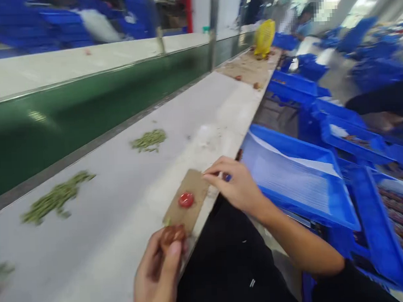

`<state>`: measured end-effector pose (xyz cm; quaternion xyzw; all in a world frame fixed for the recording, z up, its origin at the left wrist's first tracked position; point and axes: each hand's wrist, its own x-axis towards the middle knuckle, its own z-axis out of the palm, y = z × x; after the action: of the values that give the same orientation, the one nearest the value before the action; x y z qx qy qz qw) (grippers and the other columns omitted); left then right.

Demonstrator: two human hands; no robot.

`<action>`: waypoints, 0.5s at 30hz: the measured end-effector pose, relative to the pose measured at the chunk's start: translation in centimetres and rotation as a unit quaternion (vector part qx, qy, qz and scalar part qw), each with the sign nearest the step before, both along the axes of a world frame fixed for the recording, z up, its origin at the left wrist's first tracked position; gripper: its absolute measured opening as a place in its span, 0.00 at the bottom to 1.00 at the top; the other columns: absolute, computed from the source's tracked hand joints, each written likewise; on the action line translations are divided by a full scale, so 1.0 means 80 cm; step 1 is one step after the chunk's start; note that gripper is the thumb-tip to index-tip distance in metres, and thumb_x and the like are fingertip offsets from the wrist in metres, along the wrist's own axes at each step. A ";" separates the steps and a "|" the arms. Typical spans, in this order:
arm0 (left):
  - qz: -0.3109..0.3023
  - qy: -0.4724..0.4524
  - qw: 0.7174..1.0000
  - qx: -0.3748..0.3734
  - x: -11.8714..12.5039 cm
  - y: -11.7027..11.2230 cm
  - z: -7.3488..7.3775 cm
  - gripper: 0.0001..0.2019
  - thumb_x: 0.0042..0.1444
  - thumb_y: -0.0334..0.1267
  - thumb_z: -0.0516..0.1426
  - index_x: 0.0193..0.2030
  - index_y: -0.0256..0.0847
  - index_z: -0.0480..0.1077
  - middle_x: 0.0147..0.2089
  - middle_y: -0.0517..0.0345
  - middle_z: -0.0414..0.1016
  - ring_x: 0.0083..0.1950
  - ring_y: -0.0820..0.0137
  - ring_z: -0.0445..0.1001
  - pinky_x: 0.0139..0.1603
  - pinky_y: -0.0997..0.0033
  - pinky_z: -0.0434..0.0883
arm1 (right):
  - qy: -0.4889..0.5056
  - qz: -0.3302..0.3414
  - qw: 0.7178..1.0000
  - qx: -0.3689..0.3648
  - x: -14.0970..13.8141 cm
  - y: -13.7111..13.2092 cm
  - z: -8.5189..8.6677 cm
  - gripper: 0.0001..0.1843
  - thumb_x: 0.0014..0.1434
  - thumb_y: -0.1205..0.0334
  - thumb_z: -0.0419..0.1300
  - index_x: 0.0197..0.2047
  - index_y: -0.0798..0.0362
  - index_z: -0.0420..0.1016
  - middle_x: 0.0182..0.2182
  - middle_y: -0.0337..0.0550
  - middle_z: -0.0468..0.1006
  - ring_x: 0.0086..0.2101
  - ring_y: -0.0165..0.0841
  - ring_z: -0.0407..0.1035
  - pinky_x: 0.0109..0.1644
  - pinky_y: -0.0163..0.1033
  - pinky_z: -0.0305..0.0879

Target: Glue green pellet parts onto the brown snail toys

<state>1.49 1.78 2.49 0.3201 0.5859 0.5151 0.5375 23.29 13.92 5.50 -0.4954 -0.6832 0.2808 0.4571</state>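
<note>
My left hand (161, 271) is closed around a small glossy brown rounded piece (173, 235), which it holds over the near end of a brown cardboard strip (196, 188). A blob of shiny red paste (186, 199) sits in the middle of the cardboard. Beside the far right edge of the strip, my right hand (234, 183) is pinched. A thin tool with a blue end (227, 178) shows between its fingers; most of it is hidden. Piles of small green pieces (56, 195) and more green pieces (150, 139) lie on the white bench (117, 207) to the left.
A green-sided conveyor (103, 101) runs along the bench's far side. Beyond, a yellow basket (264, 38) stands on the bench. At right are a blue tray (295, 178) lined with white sheet and a blue crate (382, 224) holding brown pieces. Another person's hand (385, 120) is blurred.
</note>
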 end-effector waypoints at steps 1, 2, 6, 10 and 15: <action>0.002 -0.008 1.000 0.003 0.000 -0.003 0.000 0.29 0.59 0.67 0.78 0.49 0.43 0.85 0.45 0.51 0.83 0.47 0.59 0.81 0.44 0.68 0.82 | -0.004 -0.003 1.000 0.002 0.001 0.001 -0.002 0.06 0.72 0.68 0.74 0.43 0.50 0.93 0.39 0.44 0.88 0.39 0.35 0.81 0.43 0.38 0.77; 0.005 -0.017 1.000 0.006 0.001 -0.005 0.001 0.28 0.59 0.66 0.78 0.48 0.43 0.85 0.46 0.51 0.82 0.48 0.60 0.81 0.45 0.69 0.80 | -0.008 0.000 1.000 0.001 0.001 0.001 -0.005 0.06 0.72 0.67 0.73 0.43 0.49 0.94 0.39 0.44 0.88 0.39 0.36 0.81 0.40 0.39 0.76; 0.012 -0.044 0.999 0.015 0.008 -0.005 0.002 0.25 0.63 0.63 0.77 0.48 0.44 0.85 0.45 0.53 0.80 0.51 0.61 0.79 0.50 0.69 0.75 | -0.029 0.043 0.999 -0.007 -0.009 -0.011 -0.008 0.07 0.73 0.65 0.71 0.44 0.47 0.94 0.39 0.43 0.87 0.37 0.36 0.80 0.38 0.40 0.76; 0.004 -0.071 0.997 0.015 0.011 -0.008 0.005 0.22 0.66 0.61 0.76 0.49 0.44 0.83 0.46 0.53 0.80 0.48 0.61 0.77 0.48 0.67 0.75 | -0.054 0.071 0.996 -0.017 -0.024 -0.023 -0.008 0.07 0.76 0.63 0.71 0.46 0.47 0.94 0.38 0.44 0.87 0.36 0.36 0.80 0.37 0.40 0.77; 0.008 -0.082 0.996 0.017 0.011 -0.009 0.009 0.22 0.65 0.61 0.76 0.47 0.44 0.84 0.44 0.54 0.79 0.45 0.62 0.75 0.48 0.68 0.76 | -0.063 0.086 0.994 -0.010 -0.032 -0.023 -0.010 0.08 0.76 0.63 0.71 0.45 0.46 0.94 0.39 0.44 0.88 0.38 0.37 0.83 0.40 0.41 0.81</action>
<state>2.41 1.03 3.19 0.2813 0.5334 0.5536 0.5744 20.73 12.08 4.66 -0.4564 -0.7477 0.2940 0.3824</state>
